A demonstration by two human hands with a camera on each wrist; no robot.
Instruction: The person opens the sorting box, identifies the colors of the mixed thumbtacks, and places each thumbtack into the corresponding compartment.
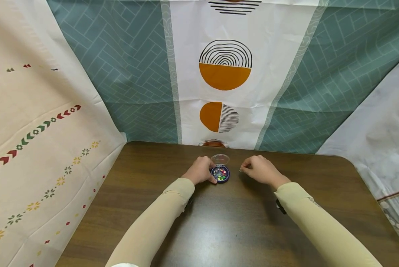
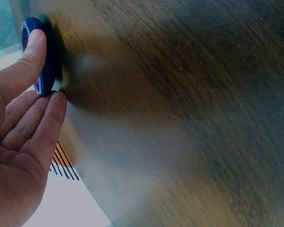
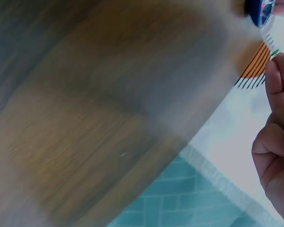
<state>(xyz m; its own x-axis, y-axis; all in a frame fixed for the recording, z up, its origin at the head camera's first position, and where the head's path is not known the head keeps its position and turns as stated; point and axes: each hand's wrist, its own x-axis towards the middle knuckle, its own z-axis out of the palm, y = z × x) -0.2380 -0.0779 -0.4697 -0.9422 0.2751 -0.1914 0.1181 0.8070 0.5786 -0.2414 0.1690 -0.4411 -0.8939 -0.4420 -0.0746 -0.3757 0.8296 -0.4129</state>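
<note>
A small round blue case (image 1: 221, 174) stands on the table with its clear lid (image 1: 220, 159) raised at the back. Several tiny red, green, yellow and white pieces lie inside it. My left hand (image 1: 202, 171) holds the case from the left, thumb on its near rim; in the left wrist view the thumb presses the blue rim (image 2: 48, 61) while the fingers curve round the other side. To the right of the case, my right hand (image 1: 260, 170) pinches a tiny green piece (image 3: 275, 53) between thumb and fingertip; its exact kind is too small to tell.
The brown wooden table (image 1: 232, 222) ends at a patterned cloth (image 1: 146, 74) hanging behind it. A cream cloth (image 1: 45, 148) hangs along the left side, and a whitish one (image 1: 383, 122) on the right.
</note>
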